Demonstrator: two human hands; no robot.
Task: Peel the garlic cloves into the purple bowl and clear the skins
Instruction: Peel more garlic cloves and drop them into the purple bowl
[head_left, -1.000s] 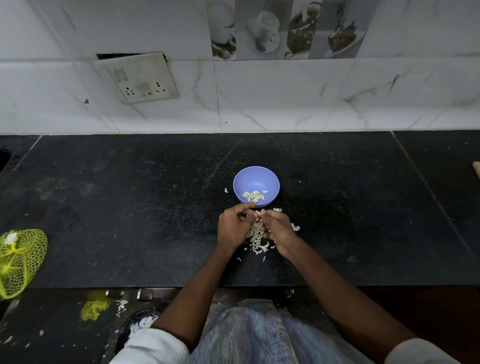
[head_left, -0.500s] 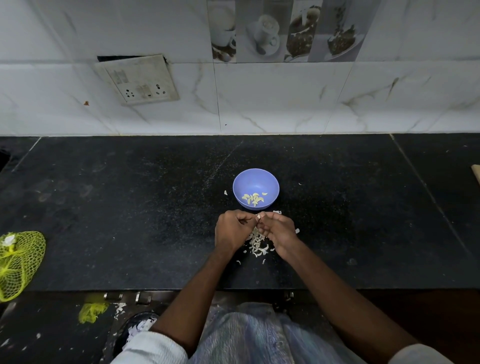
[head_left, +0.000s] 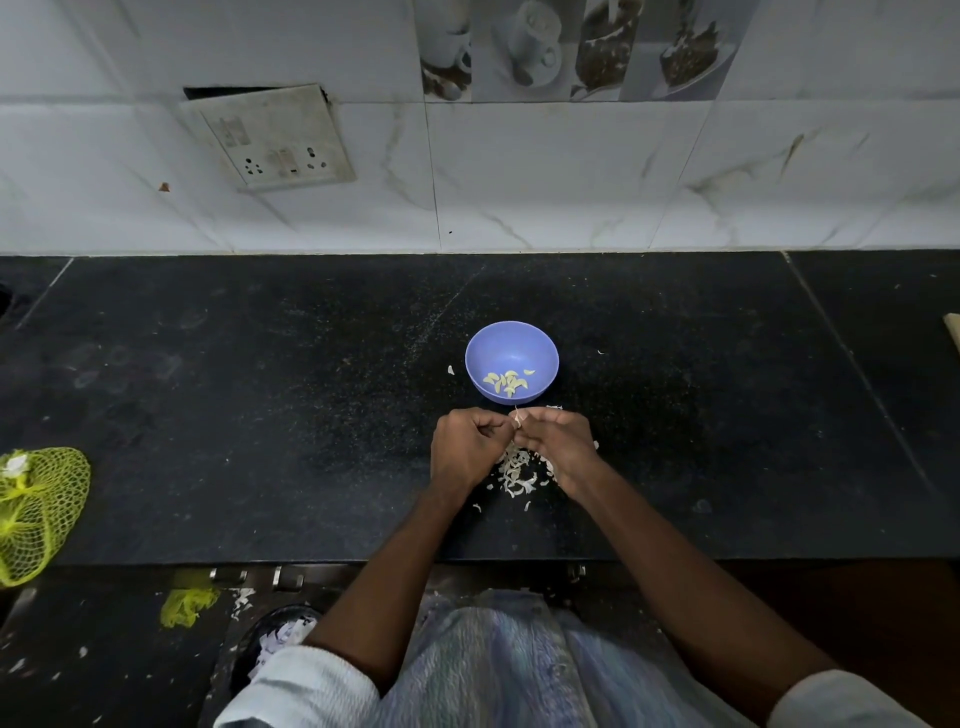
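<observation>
The purple bowl (head_left: 511, 358) stands on the black counter and holds several peeled garlic cloves (head_left: 506, 383). Just in front of it my left hand (head_left: 465, 449) and my right hand (head_left: 558, 447) meet, fingers curled. Between their fingertips they pinch a small garlic clove (head_left: 517, 417) with pale skin sticking out. A heap of white garlic skins (head_left: 516, 472) lies on the counter under and between the hands, partly hidden by them.
A yellow net bag (head_left: 36, 512) sits at the counter's left front edge. The counter (head_left: 260, 415) ends at a tiled wall with a socket plate (head_left: 270, 137). A few stray skin flakes (head_left: 450, 370) lie near the bowl. A wooden edge (head_left: 953, 340) shows far right.
Both hands stay together in front of the bowl, with the fingertips working on the clove; they have shifted only slightly. The bowl and skin heap have not moved.
</observation>
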